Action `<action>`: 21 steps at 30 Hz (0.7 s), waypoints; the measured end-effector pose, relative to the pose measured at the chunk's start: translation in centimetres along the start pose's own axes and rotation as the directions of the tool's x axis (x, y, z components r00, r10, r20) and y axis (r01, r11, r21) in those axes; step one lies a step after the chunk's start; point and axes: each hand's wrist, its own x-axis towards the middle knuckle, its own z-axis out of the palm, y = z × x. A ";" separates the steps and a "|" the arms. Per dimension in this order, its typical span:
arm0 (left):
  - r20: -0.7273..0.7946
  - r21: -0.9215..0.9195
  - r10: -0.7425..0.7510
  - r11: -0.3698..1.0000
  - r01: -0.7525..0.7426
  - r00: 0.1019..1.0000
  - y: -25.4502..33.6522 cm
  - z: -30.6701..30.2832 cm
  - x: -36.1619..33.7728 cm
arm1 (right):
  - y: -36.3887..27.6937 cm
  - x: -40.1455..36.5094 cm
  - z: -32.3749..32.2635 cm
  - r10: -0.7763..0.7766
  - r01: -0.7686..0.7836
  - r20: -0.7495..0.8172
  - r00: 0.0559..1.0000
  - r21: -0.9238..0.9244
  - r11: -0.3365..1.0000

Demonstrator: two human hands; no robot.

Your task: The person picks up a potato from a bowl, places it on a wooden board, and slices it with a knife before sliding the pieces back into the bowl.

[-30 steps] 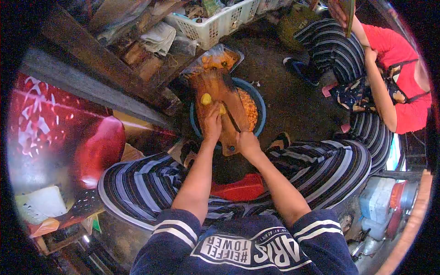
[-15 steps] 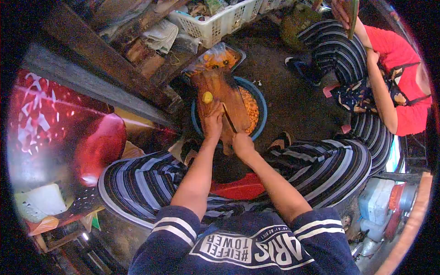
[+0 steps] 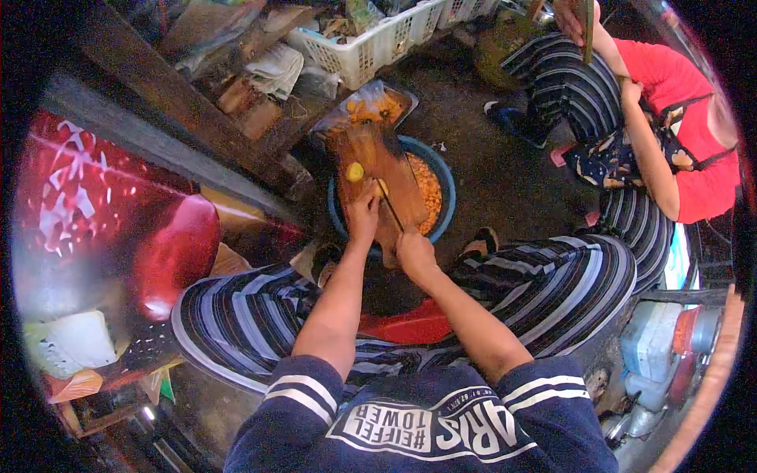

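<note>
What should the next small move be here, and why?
Probably a short downward press of the dark, thin-bladed knife: the right grip holds it with its blade at the small yellow piece, which the left grip seems to steady on the brown wooden board.

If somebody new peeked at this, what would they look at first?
Probably the wooden board near the middle, over a blue tub of small orange pieces, where the right hand holds a knife beside the left hand. Next, maybe, the bright red shirt at far right and the shiny red surface at left.
</note>
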 end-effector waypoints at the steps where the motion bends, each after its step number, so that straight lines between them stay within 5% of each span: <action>1: 0.010 0.000 -0.001 1.000 0.001 1.000 -0.3 0.1 0.1 | -0.2 0.0 -0.7 -0.007 0.008 0.049 0.999 -0.020 1.000; 7: -0.023 0.097 0.116 0.989 -0.113 0.993 -0.6 0.4 0.4 | -0.5 0.2 -1.5 -0.011 0.014 0.084 0.996 -0.040 0.999; 11: 0.045 0.044 0.034 0.998 -0.036 0.998 0.9 -0.3 0.9 | -0.9 0.1 -1.6 0.031 -0.030 0.067 0.997 -0.024 0.999; 13: 0.080 0.236 0.176 0.953 -0.190 0.981 0.5 0.0 1.4 | -1.5 -0.1 -2.6 0.016 -0.012 0.092 0.996 -0.044 0.999; 16: 0.165 0.225 0.218 0.941 -0.252 0.962 0.4 0.0 2.1 | -0.6 0.1 -1.5 -0.042 0.047 0.075 0.996 -0.067 0.997; 21: 0.253 0.280 0.133 0.938 -0.204 0.958 0.9 -0.4 3.1 | -0.1 0.2 -0.8 -0.115 0.113 -0.027 0.993 -0.088 0.990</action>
